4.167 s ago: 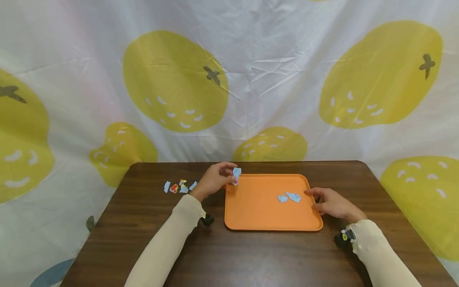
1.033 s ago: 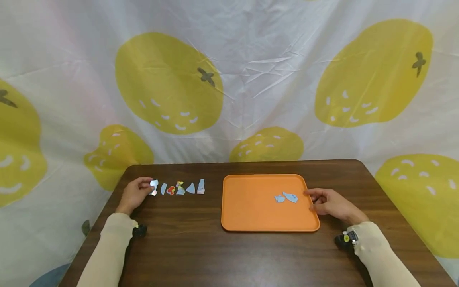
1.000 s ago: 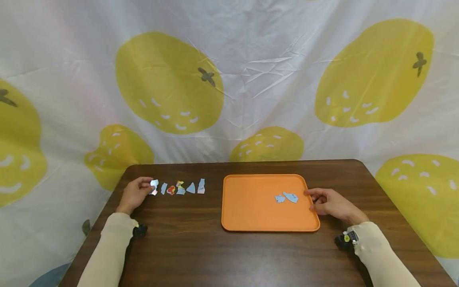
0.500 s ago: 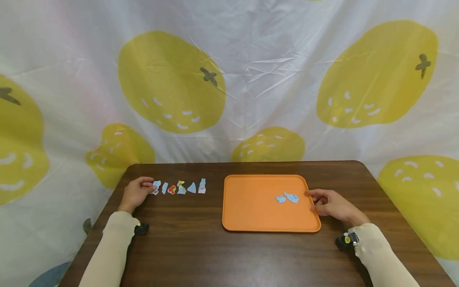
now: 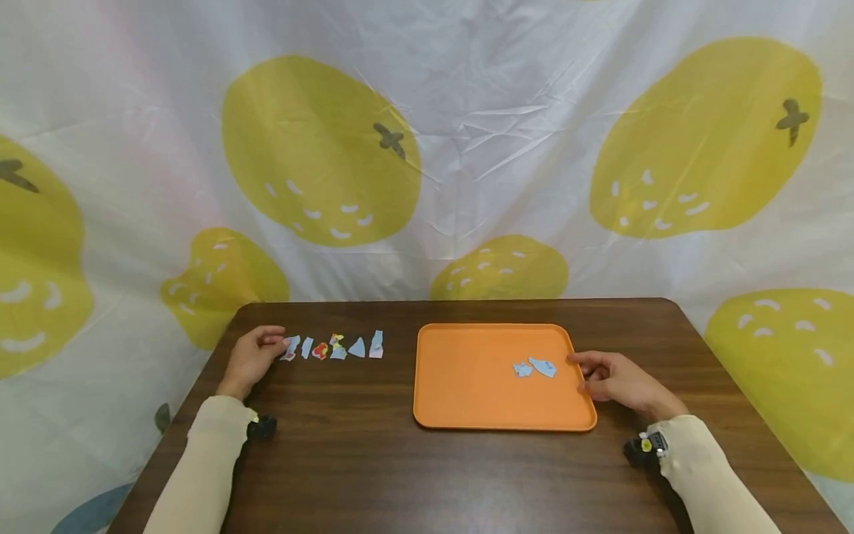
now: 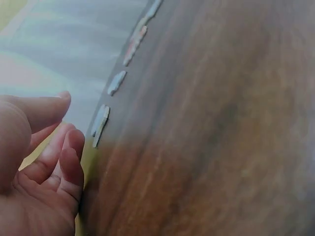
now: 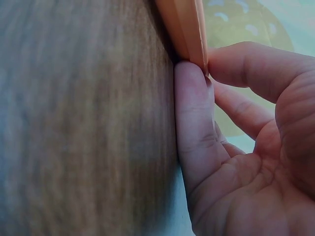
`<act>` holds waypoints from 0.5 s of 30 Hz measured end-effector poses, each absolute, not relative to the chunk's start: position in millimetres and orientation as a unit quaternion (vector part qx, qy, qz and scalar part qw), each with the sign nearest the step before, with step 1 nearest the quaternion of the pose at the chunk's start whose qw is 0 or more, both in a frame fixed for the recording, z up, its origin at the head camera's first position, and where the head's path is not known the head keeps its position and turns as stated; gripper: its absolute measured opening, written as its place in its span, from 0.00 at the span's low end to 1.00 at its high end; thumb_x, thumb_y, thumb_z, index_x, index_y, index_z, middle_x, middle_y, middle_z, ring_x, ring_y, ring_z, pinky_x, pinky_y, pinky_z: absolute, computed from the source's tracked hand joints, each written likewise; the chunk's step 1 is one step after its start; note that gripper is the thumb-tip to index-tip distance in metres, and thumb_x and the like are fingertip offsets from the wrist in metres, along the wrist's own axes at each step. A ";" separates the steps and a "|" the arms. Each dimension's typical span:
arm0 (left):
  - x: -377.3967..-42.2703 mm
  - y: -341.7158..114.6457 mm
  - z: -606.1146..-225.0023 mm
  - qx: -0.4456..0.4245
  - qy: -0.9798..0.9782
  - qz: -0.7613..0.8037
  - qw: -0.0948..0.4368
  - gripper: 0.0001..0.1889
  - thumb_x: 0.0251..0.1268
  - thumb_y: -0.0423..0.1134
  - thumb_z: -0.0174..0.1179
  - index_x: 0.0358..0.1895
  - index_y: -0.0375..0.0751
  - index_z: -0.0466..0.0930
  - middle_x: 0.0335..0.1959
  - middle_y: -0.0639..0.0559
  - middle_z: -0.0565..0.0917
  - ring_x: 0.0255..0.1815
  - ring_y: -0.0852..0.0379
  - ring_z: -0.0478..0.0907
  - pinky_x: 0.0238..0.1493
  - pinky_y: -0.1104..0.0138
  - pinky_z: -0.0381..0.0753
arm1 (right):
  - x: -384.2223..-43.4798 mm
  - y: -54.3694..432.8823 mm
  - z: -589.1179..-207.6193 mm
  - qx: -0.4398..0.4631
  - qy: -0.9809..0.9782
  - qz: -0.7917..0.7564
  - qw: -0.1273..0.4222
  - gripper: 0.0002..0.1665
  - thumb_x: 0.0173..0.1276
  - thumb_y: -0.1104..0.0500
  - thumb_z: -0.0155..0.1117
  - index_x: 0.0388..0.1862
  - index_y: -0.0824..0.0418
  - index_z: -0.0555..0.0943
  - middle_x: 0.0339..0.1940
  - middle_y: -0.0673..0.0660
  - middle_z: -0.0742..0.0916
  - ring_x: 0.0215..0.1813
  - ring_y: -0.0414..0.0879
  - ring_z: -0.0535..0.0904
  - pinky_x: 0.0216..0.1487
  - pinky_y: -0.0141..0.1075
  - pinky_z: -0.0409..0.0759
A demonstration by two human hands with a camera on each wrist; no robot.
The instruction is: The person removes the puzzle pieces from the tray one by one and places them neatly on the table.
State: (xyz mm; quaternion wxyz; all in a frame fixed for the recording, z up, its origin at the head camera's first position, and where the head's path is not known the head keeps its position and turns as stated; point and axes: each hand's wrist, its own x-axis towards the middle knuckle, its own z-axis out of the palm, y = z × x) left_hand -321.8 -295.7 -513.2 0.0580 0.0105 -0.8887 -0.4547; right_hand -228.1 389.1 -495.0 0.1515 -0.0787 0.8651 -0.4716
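At the table's far left, my left hand (image 5: 252, 360) hovers beside the end of a row of flat printed pieces, which look like puzzle pieces. The nearest puzzle piece (image 5: 291, 348) is pale blue with some pink. In the left wrist view it lies on the table, apart from the loosely bent fingers (image 6: 71, 164); nothing is between them. My right hand (image 5: 617, 382) holds the right rim of an orange tray (image 5: 480, 386). The right wrist view shows one fingertip against the tray's outer wall and another at its top edge. Two light-blue pieces (image 5: 543, 367) lie inside the tray.
The row continues rightward with a narrow blue piece (image 5: 307, 348), a red one (image 5: 321, 351), a yellow-and-blue one (image 5: 337, 347), a triangular one (image 5: 357, 348) and a tall one (image 5: 376, 345). A lemon-print curtain (image 5: 460, 163) hangs behind the brown table (image 5: 347, 460).
Over four seconds, my left hand has carried a piece from the tray's left edge to the row's left end, laid it down and let go. My right hand has stayed at the tray.
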 end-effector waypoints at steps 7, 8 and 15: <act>-318.9 -294.2 -507.6 0.013 -0.863 -0.501 0.059 0.24 0.77 0.43 0.66 0.67 0.31 0.78 0.55 0.35 0.84 0.38 0.74 0.77 0.38 0.73 0.79 | -229.3 388.8 -493.7 -0.084 0.862 -0.476 0.152 0.39 0.69 0.63 0.73 0.77 0.70 0.71 0.54 0.66 0.79 0.40 0.43 0.77 0.43 0.32 0.85; -318.7 -293.8 -506.7 0.012 -0.862 -0.504 0.059 0.25 0.76 0.44 0.66 0.67 0.31 0.78 0.55 0.35 0.84 0.38 0.74 0.78 0.38 0.73 0.79 | -229.3 388.7 -493.7 -0.083 0.862 -0.477 0.152 0.39 0.69 0.63 0.73 0.77 0.70 0.72 0.54 0.66 0.79 0.40 0.42 0.77 0.43 0.32 0.85; -316.9 -287.6 -499.1 -0.002 -0.855 -0.515 0.066 0.26 0.76 0.45 0.67 0.68 0.32 0.77 0.57 0.36 0.83 0.41 0.75 0.78 0.38 0.75 0.78 | -228.8 388.6 -494.7 -0.083 0.860 -0.478 0.155 0.39 0.70 0.62 0.72 0.77 0.71 0.71 0.53 0.65 0.79 0.39 0.42 0.77 0.42 0.32 0.85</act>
